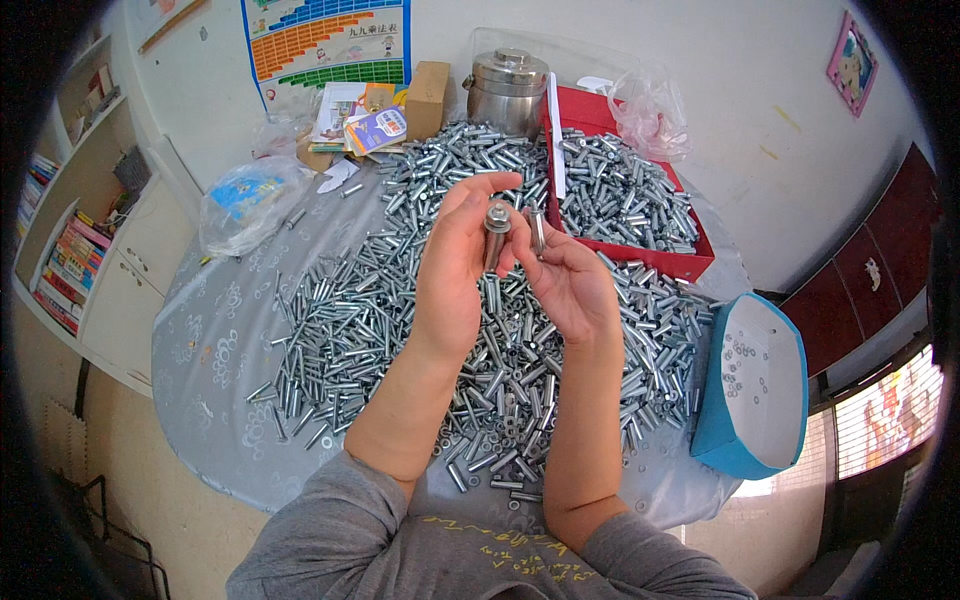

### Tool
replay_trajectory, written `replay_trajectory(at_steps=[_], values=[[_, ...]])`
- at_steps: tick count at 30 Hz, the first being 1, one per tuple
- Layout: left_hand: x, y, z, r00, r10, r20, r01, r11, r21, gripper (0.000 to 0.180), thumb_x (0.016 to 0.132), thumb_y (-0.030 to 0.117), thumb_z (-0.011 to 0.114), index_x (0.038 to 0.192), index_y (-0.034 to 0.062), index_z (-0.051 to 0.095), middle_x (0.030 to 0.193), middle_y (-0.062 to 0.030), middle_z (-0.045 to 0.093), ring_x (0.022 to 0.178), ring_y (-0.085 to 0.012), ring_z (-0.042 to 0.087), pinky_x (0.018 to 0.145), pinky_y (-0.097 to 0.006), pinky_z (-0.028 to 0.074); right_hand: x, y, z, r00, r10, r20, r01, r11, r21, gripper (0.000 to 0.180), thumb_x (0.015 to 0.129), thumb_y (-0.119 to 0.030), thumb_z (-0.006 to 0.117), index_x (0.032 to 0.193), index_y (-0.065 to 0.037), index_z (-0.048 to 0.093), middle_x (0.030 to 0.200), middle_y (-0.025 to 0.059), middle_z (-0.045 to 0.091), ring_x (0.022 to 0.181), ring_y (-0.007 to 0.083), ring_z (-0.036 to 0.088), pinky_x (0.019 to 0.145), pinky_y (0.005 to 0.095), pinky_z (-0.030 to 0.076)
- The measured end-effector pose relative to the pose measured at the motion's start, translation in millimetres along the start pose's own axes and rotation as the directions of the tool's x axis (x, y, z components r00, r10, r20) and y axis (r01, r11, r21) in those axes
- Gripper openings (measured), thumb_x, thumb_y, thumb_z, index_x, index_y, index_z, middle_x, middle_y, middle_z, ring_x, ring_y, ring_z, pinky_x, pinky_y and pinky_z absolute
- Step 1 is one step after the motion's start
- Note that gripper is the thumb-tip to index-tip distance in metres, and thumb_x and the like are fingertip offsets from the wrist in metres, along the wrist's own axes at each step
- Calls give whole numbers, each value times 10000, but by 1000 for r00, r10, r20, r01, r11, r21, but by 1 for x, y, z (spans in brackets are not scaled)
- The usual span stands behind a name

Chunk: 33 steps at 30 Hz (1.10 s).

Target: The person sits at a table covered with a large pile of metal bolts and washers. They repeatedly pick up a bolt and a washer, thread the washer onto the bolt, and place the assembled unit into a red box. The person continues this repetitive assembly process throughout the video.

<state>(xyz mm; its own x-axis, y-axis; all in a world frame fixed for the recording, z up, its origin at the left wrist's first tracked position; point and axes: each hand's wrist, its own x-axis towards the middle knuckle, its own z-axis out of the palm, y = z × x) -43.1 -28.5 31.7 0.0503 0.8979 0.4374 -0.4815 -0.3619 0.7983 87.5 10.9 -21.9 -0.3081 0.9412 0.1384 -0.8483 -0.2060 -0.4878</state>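
covering round table (215, 350): loose bolts (340, 330)

A grey long-sleeved top, its sleeves (330, 520) pushed up past the elbows leaving both forearms bare; yellow marks, perhaps lettering, cross the chest (500, 545), too blurred to tell

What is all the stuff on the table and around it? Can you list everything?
Bolts: too many to count, silver, heaped across the table.
Red box: one, full of bolts, far right of the table.
Blue box: one, white inside, table's right edge.
Metal pot: one, silver, at the back.
Cardboard box: one, brown, beside the pot.
Plastic bags: two, clear, back left and back right.
Tablecloth: one, grey.
Left hand: holds one bolt upright.
Right hand: holds another bolt.
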Motion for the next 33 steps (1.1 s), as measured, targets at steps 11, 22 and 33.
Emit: replay_trajectory(at_steps=[11,22,33], values=[[0,2,1,1000,-5,-9,5,1000,5,443,908,320,274,1086,-44,454,642,-32,441,578,-106,381,547,-227,299,6,4,-23,989,81,122,-76,996,-45,265,914,-140,367,1098,19,473,720,6,489,546,84,437,463,192,338],[0,0,0,1000,8,-10,-8,1000,-17,438,911,320,272,1076,-41,457,641,-35,446,571,-105,384,538,-226,300,2,2,7,981,68,-180,-72,997,-20,303,882,-132,408,1116,56,453,680,-17,432,507,73,328,447,202,274],[0,2,2,1000,6,-27,-6,1000,9,448,904,330,279,1069,-45,459,625,-36,443,561,-106,379,528,-224,294,2,4,-8,979,-35,-199,-22,961,-275,334,916,-265,434,1106,0,506,553,-87,276,435,21,233,387,194,170]])
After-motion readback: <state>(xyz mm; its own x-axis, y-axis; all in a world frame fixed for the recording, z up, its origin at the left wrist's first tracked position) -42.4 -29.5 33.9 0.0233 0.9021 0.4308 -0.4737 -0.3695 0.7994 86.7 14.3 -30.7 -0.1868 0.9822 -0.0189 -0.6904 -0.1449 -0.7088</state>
